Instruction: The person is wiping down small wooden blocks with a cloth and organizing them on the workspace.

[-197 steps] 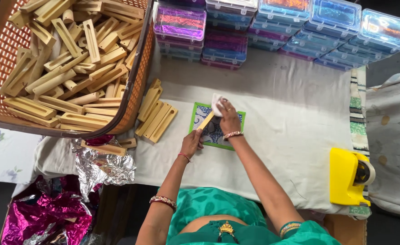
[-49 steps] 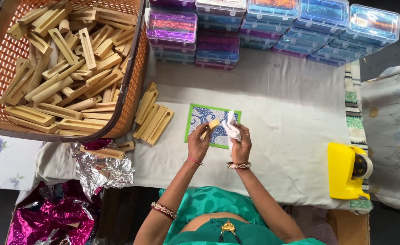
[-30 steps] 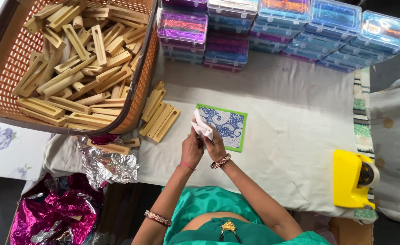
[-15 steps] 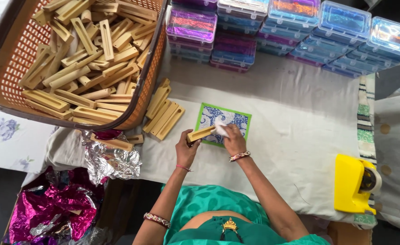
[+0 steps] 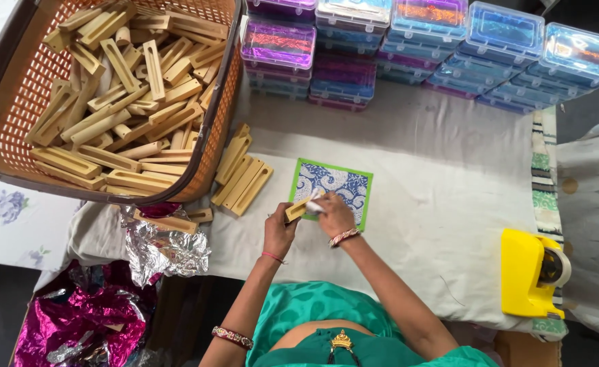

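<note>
Dozens of wooden blocks (image 5: 116, 102) wait in the basket (image 5: 214, 163); left hand (image 5: 279, 231) grips one block (image 5: 298, 207), right hand (image 5: 333, 214) pinches white cloth (image 5: 315, 204), wiping it.

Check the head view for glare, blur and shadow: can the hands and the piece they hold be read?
Head view: sharp, evenly lit, shadows soft. Glare only on the clear plastic boxes and crumpled foil. The left hand and right hand show clearly; the wooden block is plain, the white bit at the right fingertips too small to identify.
</note>
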